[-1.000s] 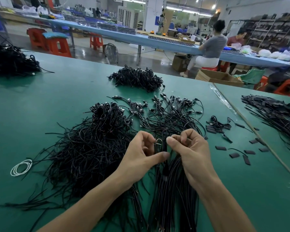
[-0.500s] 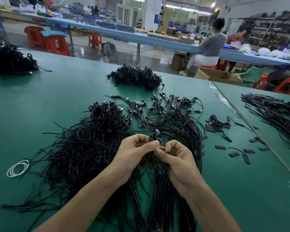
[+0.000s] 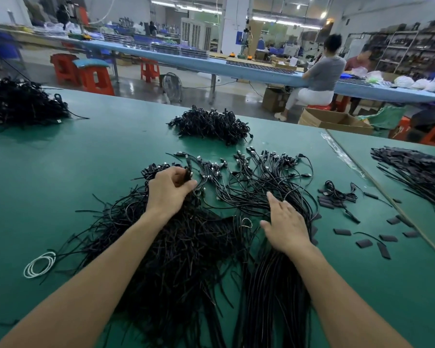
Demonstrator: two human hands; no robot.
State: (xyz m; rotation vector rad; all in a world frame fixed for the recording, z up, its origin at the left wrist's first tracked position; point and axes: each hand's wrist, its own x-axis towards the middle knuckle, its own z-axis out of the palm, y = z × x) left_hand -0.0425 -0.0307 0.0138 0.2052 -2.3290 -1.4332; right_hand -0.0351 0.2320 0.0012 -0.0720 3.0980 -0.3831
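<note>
Black rubber-jacketed cable, thin gauge. The left hand (image 3: pixel 170 190) has thumb and curled fingers pinching one plug end (image 3: pixel 187 175) at the far edge of the tangled pile (image 3: pixel 176 247). The right hand (image 3: pixel 285 226) lies flat, fingers straight and close together with the thumb out, pressing on the straight bundle (image 3: pixel 269 285) just beside that pile.

Assessment: each cable is likely light and limp with no stiffness of its own, so it will trail and snag on its neighbours. The moulded plug is the only rigid part and the sound place to hold. The jacket looks smooth and may slip if taken mid-length.

Beyond the hands, fanned cables (image 3: pixel 256 177) show metal-tipped plugs. Flat matte black tabs (image 3: pixel 342 231) lie scattered to the right, and a white wire coil (image 3: pixel 39 264) lies to the left. All rest on the green table (image 3: pixel 86 172).
</note>
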